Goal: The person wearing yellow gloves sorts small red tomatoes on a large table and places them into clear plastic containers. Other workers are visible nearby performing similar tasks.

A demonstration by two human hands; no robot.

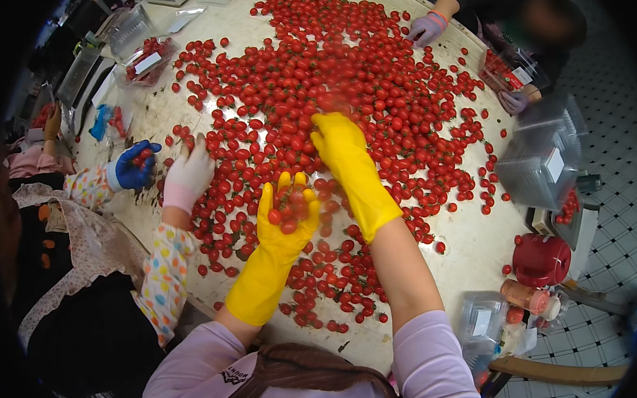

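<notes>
Both of my hands wear long yellow rubber gloves. My left hand [287, 224] is palm up with its fingers raised, cupping several red cherry tomatoes [289, 226]. Beyond it, to the right, my right hand [340, 140] is back up with curled fingers at the large heap of cherry tomatoes [297, 84]. Its fingertips are partly hidden, so whether it grips a tomato cannot be told. The heap covers much of the pale tabletop [456, 260], and more tomatoes lie beneath and between my forearms. A smear blurs part of the view near my hands.
At left, a co-worker's blue glove [135, 168] holds tomatoes; their white glove [190, 173] reaches in. Another person's gloved hand [427, 29] touches the far heap. Filled clear boxes [147, 63], stacked empty boxes [542, 156], a red jug [542, 259] and bottles [524, 296] line the edges.
</notes>
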